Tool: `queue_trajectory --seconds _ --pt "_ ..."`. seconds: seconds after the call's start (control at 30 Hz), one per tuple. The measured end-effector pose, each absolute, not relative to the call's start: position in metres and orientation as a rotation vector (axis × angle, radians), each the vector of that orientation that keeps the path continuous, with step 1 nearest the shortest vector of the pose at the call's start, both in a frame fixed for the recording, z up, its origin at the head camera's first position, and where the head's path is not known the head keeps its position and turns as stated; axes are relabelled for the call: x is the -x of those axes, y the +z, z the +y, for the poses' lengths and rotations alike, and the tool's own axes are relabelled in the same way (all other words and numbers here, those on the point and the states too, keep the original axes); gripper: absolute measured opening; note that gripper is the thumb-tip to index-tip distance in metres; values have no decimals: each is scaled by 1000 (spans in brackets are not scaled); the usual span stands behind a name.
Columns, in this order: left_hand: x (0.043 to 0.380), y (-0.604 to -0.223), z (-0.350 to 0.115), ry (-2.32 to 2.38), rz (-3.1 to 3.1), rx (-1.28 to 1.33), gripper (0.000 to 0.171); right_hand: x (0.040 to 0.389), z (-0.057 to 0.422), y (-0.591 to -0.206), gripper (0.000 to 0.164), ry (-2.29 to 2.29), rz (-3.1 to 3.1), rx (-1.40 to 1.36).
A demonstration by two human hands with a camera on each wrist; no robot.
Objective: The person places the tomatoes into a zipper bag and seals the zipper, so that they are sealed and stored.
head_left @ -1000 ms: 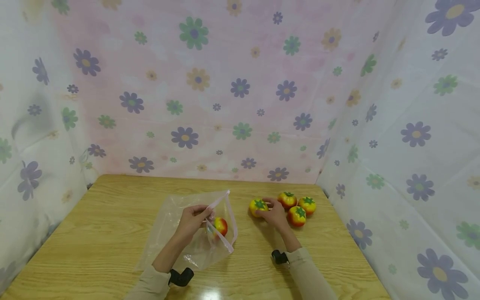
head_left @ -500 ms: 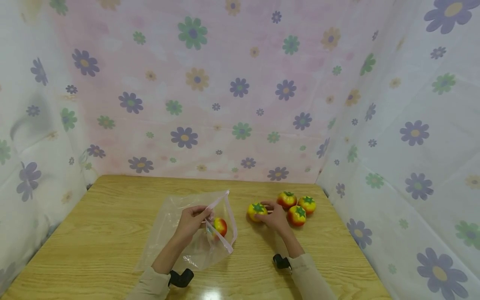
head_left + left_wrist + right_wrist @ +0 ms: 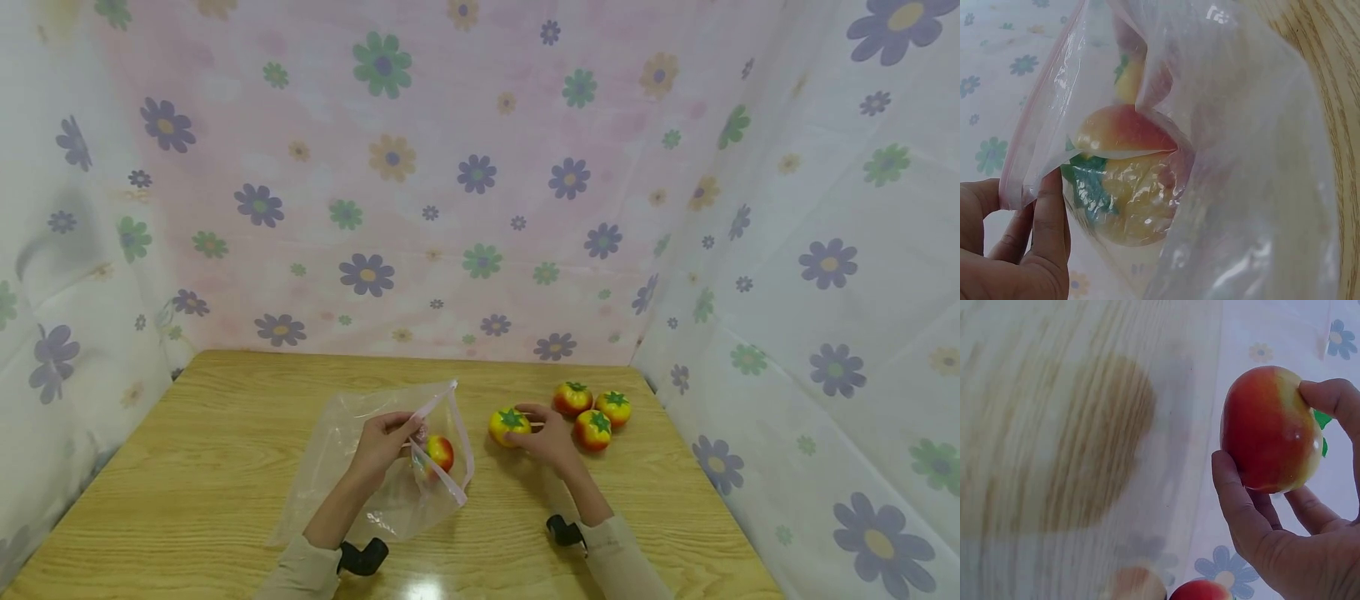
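My left hand (image 3: pixel 382 446) pinches the pink-edged mouth of a clear zip bag (image 3: pixel 322 479) between thumb and fingers. Inside the bag, near its open mouth, sits one red-and-yellow tomato (image 3: pixel 441 452) with a green leafy top; the left wrist view shows this tomato (image 3: pixel 1125 206) through the film. To the right of the bag, my right hand (image 3: pixel 553 440) grips a second tomato (image 3: pixel 507 427), thumb on one side and fingers on the other. In the right wrist view this held tomato (image 3: pixel 1269 428) is seen from its red underside, raised off the table.
Right of my right hand, three more tomatoes stand grouped: one at the back (image 3: pixel 572 399), one at the far right (image 3: pixel 614 410) and one in front (image 3: pixel 592 431). All rest on a wooden table (image 3: pixel 195 450). Flower-patterned cloth (image 3: pixel 420 217) surrounds its back and sides.
My right hand has carried its tomato a little left, away from the other three and closer to the bag. The left hand and the bag have stayed in place.
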State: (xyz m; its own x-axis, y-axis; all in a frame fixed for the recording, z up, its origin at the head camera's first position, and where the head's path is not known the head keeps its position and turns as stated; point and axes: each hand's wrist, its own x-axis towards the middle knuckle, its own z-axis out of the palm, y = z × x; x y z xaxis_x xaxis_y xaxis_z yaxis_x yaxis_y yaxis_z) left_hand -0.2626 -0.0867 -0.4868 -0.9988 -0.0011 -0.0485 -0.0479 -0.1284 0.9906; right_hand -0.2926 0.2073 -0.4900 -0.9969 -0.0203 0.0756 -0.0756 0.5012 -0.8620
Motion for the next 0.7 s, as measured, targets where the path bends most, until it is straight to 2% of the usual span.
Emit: queue_trajectory --seconds 0.63,0.7 --pt "261 -489 -87 2338 2041 49 28 278 188 -486 51 1552 -2623 -287" --pt "261 -490 -87 2338 2043 42 28 269 183 -474 51 1558 -2640 -314"
